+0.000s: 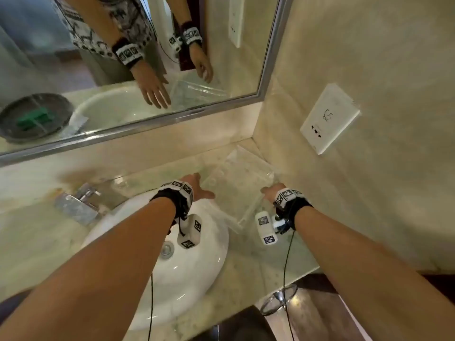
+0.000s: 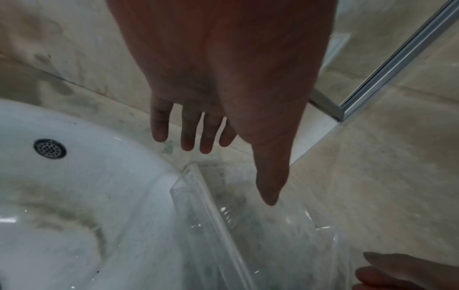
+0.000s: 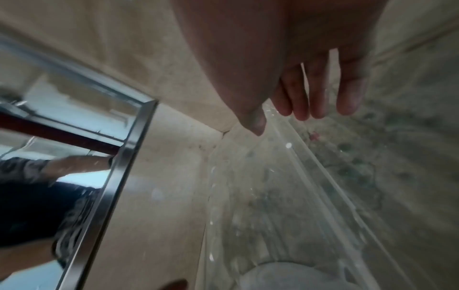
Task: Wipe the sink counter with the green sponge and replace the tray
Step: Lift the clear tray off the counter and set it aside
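A clear plastic tray (image 1: 236,183) lies on the marble counter (image 1: 37,237) in the corner to the right of the sink. My left hand (image 1: 197,188) is over the tray's left rim (image 2: 198,206), fingers straight and spread (image 2: 233,174). My right hand (image 1: 270,191) is at the tray's right edge (image 3: 285,176) with straight fingers (image 3: 283,123). Neither hand holds anything, and I cannot tell whether they touch the tray. The green sponge (image 1: 34,119) shows only as a mirror reflection, lying in a dark round dish.
A white oval basin (image 1: 197,267) sits below my left forearm, with a chrome faucet (image 1: 76,203) to its left. The framed mirror (image 1: 147,119) runs along the back wall. A white socket plate (image 1: 330,118) is on the right wall, close above the tray.
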